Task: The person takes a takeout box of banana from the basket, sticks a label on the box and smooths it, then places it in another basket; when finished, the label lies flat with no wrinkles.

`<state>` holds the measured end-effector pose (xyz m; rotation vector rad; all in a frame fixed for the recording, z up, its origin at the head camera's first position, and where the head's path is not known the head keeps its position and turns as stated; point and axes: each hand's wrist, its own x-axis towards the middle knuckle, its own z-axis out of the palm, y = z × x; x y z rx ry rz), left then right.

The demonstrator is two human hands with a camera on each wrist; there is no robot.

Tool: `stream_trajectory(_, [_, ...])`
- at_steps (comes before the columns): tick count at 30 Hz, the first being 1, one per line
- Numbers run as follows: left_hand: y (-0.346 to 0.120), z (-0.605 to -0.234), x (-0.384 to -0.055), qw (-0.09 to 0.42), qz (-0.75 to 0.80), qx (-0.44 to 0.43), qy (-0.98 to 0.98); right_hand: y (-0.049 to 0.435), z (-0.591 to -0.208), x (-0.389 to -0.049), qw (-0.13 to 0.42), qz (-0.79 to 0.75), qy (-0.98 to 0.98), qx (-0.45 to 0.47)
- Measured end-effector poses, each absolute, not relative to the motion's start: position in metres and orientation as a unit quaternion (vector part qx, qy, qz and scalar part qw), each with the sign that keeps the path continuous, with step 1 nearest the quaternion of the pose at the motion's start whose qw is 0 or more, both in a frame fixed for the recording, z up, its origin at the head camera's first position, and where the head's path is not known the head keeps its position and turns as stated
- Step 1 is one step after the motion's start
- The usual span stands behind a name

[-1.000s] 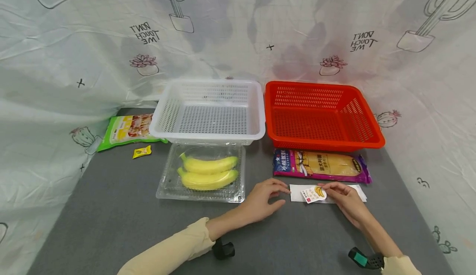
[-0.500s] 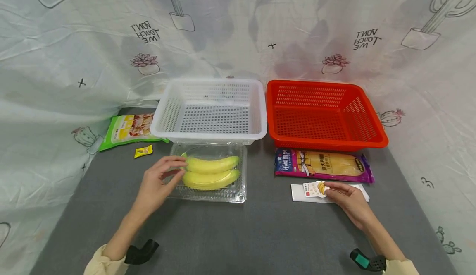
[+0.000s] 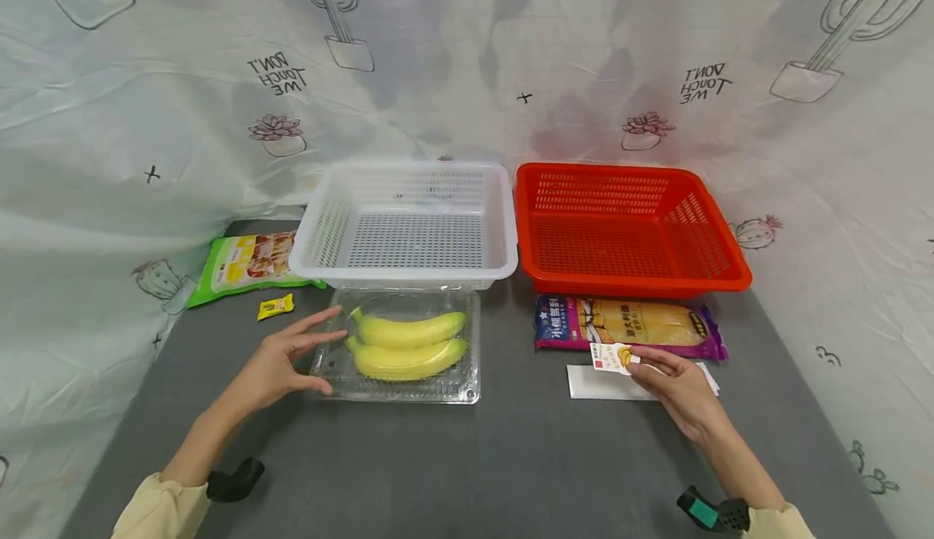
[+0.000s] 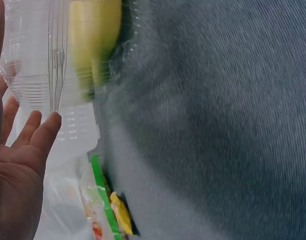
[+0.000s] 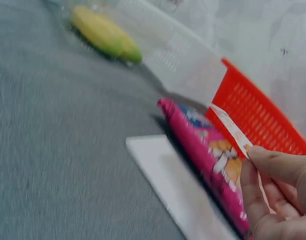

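Observation:
A clear plastic clamshell box point(image 3: 467, 393) with two bananas point(image 3: 409, 361) inside lies on the table, left of centre. My left hand point(image 3: 266, 370) is at its left side, thumb and fingers spread apart, fingertips right at the edge. In the left wrist view, straight fingertips meet the seam of the box. Between thumb and fingers, my right hand point(image 3: 682, 393) pinches a small white label point(image 3: 606, 357) with a banana picture on it. The label is held up over a flat white strip point(image 3: 609, 385), and overlaps a purple-edged pasta packet point(image 3: 645, 324) behind it.
At the back stand a white basket point(image 3: 401, 268) and a red basket point(image 3: 635, 284), side by side. Partly behind the white one is a green-edged food bag point(image 3: 244, 262). A small yellow packet point(image 3: 276, 306) lies in front of that bag. Patterned sheeting point(image 3: 438, 53) walls the table.
My left hand has swung from near the white strip over to the left side of the clamshell box. My right hand has raised the label slightly and turned it.

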<state>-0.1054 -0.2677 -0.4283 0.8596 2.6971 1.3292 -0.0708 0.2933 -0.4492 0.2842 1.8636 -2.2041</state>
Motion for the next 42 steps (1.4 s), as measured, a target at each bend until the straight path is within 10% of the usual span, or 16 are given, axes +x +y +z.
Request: stream_trajectory(42, [-0.266,-0.438,-0.1,-0.064,0.316,0.338,0.884,0.167,-0.39,-0.148,0.224,-0.76,0.61,0.001])
